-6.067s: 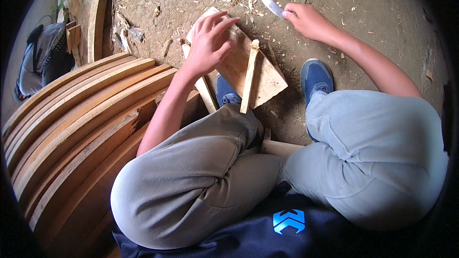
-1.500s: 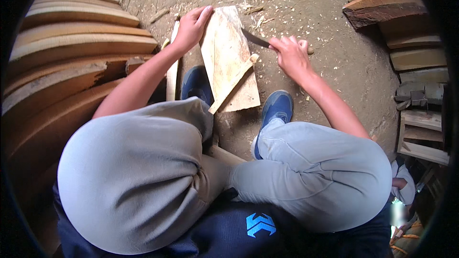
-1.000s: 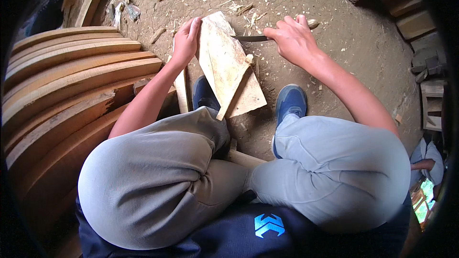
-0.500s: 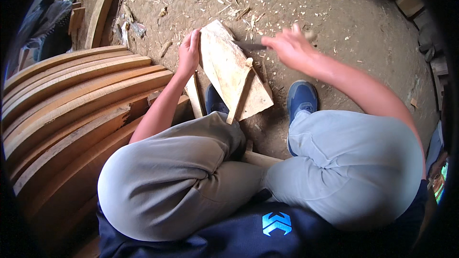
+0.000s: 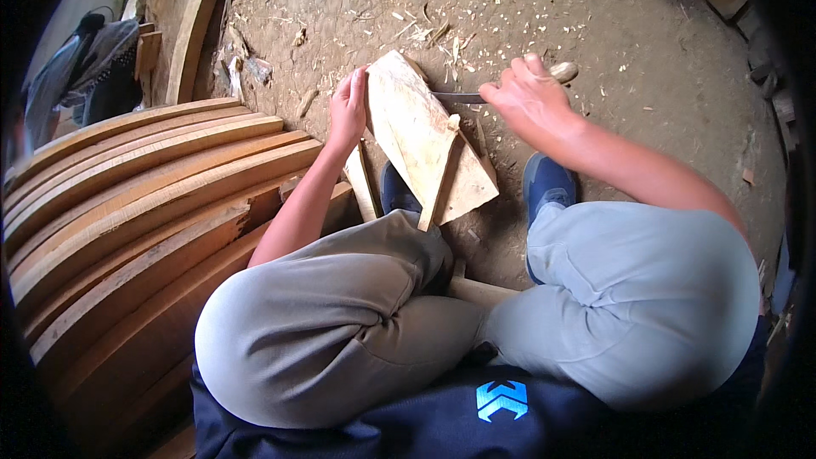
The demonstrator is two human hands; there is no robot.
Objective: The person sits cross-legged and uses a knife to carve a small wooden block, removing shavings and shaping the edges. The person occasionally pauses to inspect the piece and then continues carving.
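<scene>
Tan-hdl knife [image 5: 563, 73] clenched in R hand [image 5: 534, 100].

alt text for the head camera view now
A person's right hand grips a knife at the right edge of a pale wooden board, with the left hand at the board's left edge. Planks are at left; wood chips dot the dirt floor.

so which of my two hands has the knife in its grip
Your right hand, with the knife's blade showing to its left. Your left hand is instead at the left edge of the pale wood.
</scene>
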